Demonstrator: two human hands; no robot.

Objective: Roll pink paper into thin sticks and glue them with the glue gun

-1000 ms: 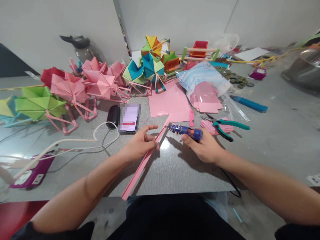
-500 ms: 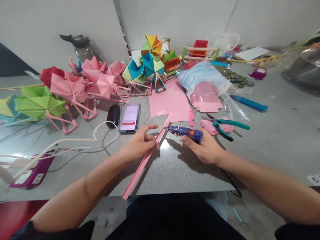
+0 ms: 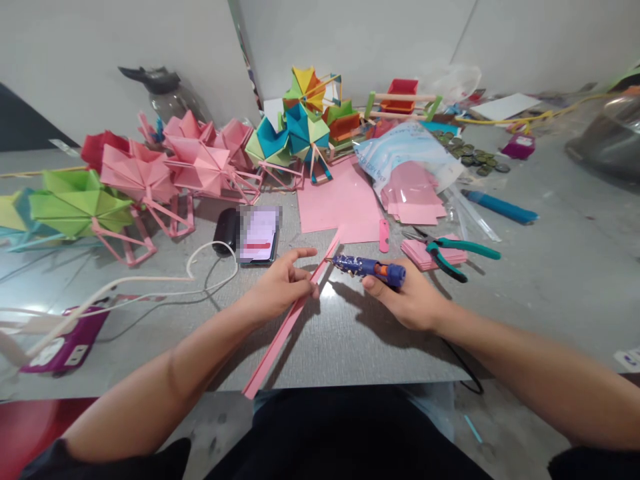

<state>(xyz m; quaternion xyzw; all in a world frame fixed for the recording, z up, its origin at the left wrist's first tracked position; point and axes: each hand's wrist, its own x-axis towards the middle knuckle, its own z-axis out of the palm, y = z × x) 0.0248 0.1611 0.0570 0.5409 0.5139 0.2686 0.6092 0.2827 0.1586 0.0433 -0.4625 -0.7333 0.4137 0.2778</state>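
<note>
Since the earlier frame, the glue gun (image 3: 367, 267) has shifted slightly left and nearer, its tip now a little farther down the pink paper strip (image 3: 277, 350). Its handle is wrapped in the right hand (image 3: 410, 297); whether the tip touches the paper or sits just above it, I cannot tell. The left hand (image 3: 280, 287) pinches the strip between thumb and fingers, index finger stretched out to the right. Both hands are apart, with the strip's far part and the gun's tip between them. Slanting across the middle of the table (image 3: 555, 287), the strip runs from the near left to the near edge of a pink sheet (image 3: 335, 207). Left of that sheet lies a phone (image 3: 260, 237); to the right, pliers (image 3: 445, 257) rest on small pink papers (image 3: 413, 253). Folded paper models (image 3: 137, 173) crowd the far left.
</note>
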